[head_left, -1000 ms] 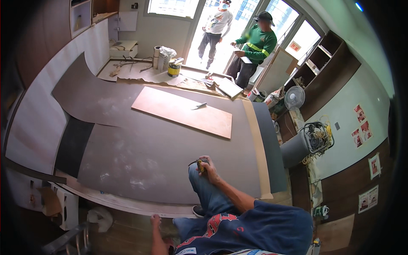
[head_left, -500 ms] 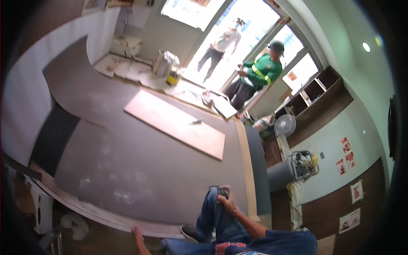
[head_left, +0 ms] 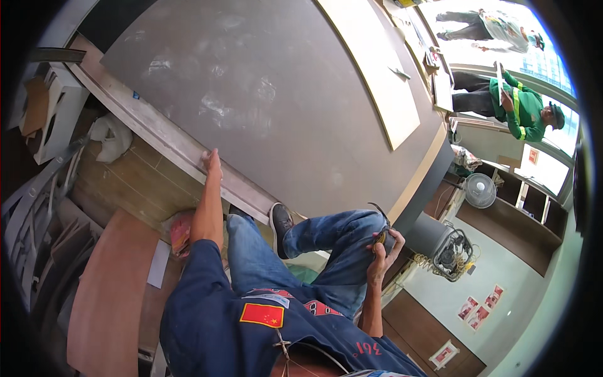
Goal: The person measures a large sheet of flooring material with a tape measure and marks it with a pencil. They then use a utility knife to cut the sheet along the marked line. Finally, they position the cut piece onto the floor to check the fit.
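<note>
Flattened fingers of the left hand (head_left: 211,162) press on the pale edge strip (head_left: 169,141) of the big grey panel (head_left: 270,94), the arm straight and locked, as if to brace the body and hold the board steady while the person crouches beside it; nothing is pinched there, the palm simply bears down on the rim; below that edge lies the brown plank floor (head_left: 135,188), with a crumpled white cloth (head_left: 113,135) left close under the strip and a reddish curved board (head_left: 103,295) lying flat further back; moving across, a dark shoe (head_left: 281,221) is planted against the panel's near edge, the blue-jeaned knee (head_left: 352,229) raised so that it serves as a rest; on that knee the right hand (head_left: 381,248) is curled shut around a small dark tool with a yellowish part (head_left: 379,234), held close to the body, though what kind of tool it is I cannot tell; further over, a long pale board (head_left: 383,75) lies on the grey surface, well away from both hands; beyond it a person in a green jacket (head_left: 521,110) stands by the bright doorway, busy with something of their own, and a white fan (head_left: 480,190) sits by the shelving.
</note>
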Demonstrator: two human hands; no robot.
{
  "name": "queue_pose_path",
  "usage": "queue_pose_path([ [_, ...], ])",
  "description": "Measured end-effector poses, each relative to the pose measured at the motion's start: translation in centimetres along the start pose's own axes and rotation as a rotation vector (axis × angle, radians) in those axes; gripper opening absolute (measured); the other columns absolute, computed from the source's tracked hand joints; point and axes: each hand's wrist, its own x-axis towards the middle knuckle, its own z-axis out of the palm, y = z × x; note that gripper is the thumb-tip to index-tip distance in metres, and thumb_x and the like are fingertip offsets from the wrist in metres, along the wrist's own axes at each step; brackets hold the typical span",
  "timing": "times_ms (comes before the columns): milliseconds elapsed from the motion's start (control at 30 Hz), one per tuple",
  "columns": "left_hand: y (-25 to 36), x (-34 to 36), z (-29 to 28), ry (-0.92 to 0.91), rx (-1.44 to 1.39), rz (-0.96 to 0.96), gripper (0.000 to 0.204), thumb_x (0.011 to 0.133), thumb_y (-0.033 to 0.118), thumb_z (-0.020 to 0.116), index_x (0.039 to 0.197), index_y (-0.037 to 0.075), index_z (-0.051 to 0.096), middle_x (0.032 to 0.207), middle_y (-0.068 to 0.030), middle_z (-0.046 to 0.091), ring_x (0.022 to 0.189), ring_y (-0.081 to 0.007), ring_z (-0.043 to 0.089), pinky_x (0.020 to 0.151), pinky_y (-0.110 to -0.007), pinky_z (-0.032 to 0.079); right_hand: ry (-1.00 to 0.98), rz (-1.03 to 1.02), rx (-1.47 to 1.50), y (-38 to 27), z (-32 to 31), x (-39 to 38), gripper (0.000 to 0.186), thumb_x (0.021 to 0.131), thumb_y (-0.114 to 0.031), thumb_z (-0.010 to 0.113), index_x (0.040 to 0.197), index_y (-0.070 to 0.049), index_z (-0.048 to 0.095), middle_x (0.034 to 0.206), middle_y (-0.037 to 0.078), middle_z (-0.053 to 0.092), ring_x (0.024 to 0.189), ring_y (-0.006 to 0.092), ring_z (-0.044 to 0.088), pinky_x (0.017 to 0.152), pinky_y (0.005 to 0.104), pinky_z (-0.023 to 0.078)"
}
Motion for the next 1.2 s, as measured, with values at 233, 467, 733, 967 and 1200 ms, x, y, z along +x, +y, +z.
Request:
queue_pose_path([
  [233,1.8,-2.7,-0.7,-0.032,-0.241,0.048,0.052,0.085,0.037,0.071,0.121,0.007,0.050,0.094,0.0005,0.053,0.079,-0.0153,0.051,0.080,-0.034,0.044,-0.055,0.001,0.033,0.3,-0.4,0.7,0.050,0.082,-0.028,0.069,0.120,-0.005,0.047,0.114,0.011,0.044,0.093,0.0212,0.061,0.065,0.0300,0.055],
  [467,7.0,-8.2,-1.3,-0.182,0.264,0.449,0.044,0.091,0.040,0.063,0.100,-0.003,0.056,0.089,-0.0065,0.058,0.075,-0.0209,0.054,0.071,-0.037,0.046,-0.084,-0.032,-0.016,-0.2,1.1,0.7,0.051,0.082,-0.033,0.066,0.121,-0.006,0.046,0.108,0.012,0.051,0.090,0.0205,0.062,0.060,0.0284,0.053],
  [733,10.3,-18.8,2.9,-0.012,0.273,0.612,0.048,0.094,0.038,0.055,0.094,-0.010,0.055,0.084,-0.0223,0.061,0.074,-0.0332,0.057,0.073,-0.045,0.046,-0.102,-0.015,0.046,-0.3,1.4,-0.2,0.052,0.081,-0.033,0.066,0.121,-0.006,0.047,0.113,0.012,0.048,0.092,0.0213,0.063,0.061,0.0287,0.054],
  [967,11.8,-22.3,4.6,0.092,0.360,0.788,0.044,0.095,0.034,0.052,0.087,-0.010,0.052,0.077,-0.0253,0.059,0.072,-0.0410,0.057,0.069,-0.048,0.044,-0.107,-0.040,0.079,-0.5,1.7,-0.3,0.051,0.081,-0.031,0.066,0.121,-0.007,0.047,0.115,0.012,0.046,0.093,0.0227,0.062,0.060,0.0294,0.055],
  [1200,14.7,-26.2,5.8,0.103,0.298,0.817,0.040,0.095,0.029,0.052,0.088,-0.010,0.054,0.075,-0.0257,0.060,0.070,-0.0426,0.059,0.067,-0.049,0.044,-0.118,-0.036,0.103,-0.9,2.3,-0.7,0.051,0.080,-0.031,0.066,0.121,-0.007,0.047,0.115,0.012,0.045,0.093,0.0233,0.062,0.059,0.0288,0.054],
])
